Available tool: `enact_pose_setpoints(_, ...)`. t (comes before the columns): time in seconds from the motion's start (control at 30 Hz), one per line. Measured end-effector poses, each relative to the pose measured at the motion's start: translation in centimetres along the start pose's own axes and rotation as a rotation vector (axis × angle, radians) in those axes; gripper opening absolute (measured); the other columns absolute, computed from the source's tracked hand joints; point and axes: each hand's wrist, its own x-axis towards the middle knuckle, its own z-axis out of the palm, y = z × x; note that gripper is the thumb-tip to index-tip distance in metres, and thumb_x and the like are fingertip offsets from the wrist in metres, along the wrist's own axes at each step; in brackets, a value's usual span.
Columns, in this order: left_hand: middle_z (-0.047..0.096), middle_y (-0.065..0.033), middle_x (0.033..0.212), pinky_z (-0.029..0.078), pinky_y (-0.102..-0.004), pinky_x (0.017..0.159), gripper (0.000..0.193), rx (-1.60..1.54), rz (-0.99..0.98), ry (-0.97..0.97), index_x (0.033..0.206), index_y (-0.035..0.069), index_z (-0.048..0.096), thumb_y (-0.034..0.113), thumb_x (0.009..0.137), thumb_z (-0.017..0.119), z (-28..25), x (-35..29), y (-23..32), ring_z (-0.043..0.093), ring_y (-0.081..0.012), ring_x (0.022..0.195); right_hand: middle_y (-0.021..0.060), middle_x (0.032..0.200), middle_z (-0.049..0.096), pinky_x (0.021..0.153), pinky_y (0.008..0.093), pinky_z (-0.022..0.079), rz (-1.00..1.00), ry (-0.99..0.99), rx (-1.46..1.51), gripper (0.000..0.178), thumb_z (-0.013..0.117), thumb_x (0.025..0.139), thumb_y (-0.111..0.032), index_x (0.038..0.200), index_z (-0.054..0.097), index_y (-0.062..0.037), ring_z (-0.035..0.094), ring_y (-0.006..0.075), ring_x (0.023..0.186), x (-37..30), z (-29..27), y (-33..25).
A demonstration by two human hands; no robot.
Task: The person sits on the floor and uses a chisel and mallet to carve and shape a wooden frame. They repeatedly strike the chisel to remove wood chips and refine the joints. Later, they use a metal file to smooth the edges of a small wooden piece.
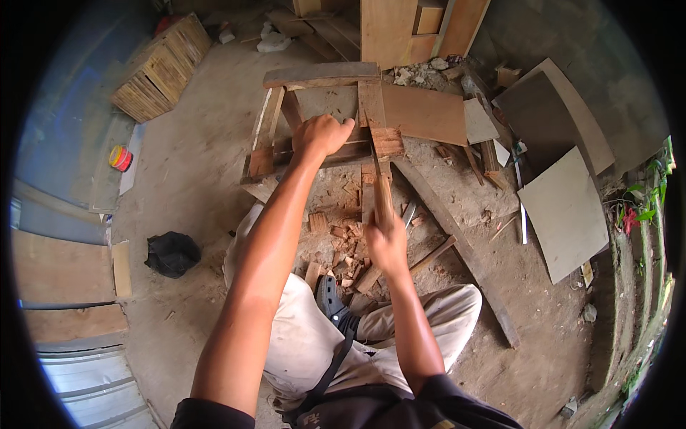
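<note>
My right hand [386, 242] is closed around the wooden handle of a tool [384, 194]. A thin dark edge like a blade runs from the handle toward the wooden frame [321, 74]; its exact kind is unclear. Beside that edge is a rough, reddish cut block of wood [388, 142]. My left hand [323, 136] is curled over a dark crossbeam [344, 152] of the frame, thumb toward the tool, the fingertips hidden. Wood chips [346, 234] lie scattered below, between the frame and my legs.
A long plank [457, 250] slants across the floor on the right. Flat boards [564, 214] lie farther right, and a brown panel [423, 113] behind the frame. On the left are a black bag [173, 254], a red-and-yellow tub [120, 158] and a slatted wooden stack [161, 69].
</note>
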Motion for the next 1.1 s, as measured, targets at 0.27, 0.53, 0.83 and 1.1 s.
enact_pose_setpoints(0.27,0.076,-0.021,0.098,0.056,-0.049,0.087,0.061,-0.044,-0.028,-0.036,0.084,0.001,0.076,0.055,0.096,0.051,-0.1,0.3,0.0,0.073,-0.0378,0.094,0.0023,0.074,0.054,0.064,0.0281,0.045,-0.012,0.063,-0.139,0.016,0.056,0.076,-0.003,0.092,0.058,-0.0032,0.052,0.0115,0.068,-5.5,0.0,-0.4)
enact_pose_setpoints(0.53,0.076,-0.0213,0.098,0.056,-0.0485,0.087,0.06,-0.028,-0.005,0.008,0.083,0.002,0.075,0.055,0.096,0.052,-0.2,-0.1,-0.1,0.074,-0.0372,0.093,-0.0005,0.067,0.052,0.053,0.0293,0.041,-0.001,0.072,0.027,0.002,0.055,0.081,-0.005,0.08,0.053,-0.0046,0.049,0.0095,0.058,-0.2,1.4,0.1)
enact_pose_setpoints(0.83,0.076,-0.019,0.091,0.057,-0.0481,0.083,0.062,-0.052,-0.017,-0.006,0.075,0.001,0.071,0.056,0.094,0.053,0.7,0.5,-0.5,0.074,-0.0344,0.086,0.0033,0.074,0.055,0.063,0.0304,0.048,0.107,0.022,-0.129,0.014,0.058,0.082,-0.006,0.096,0.06,-0.0014,0.054,0.0115,0.067,-4.3,0.2,0.8)
enact_pose_setpoints(1.1,0.075,-0.0149,0.082,0.056,-0.0475,0.077,0.06,-0.058,-0.003,-0.017,0.067,0.005,0.067,0.055,0.097,0.053,0.2,0.4,-0.3,0.072,-0.0298,0.076,0.0059,0.075,0.059,0.067,0.0319,0.05,0.131,0.024,-0.196,0.017,0.061,0.081,-0.004,0.097,0.061,-0.0011,0.057,0.0143,0.068,-4.3,0.5,0.2)
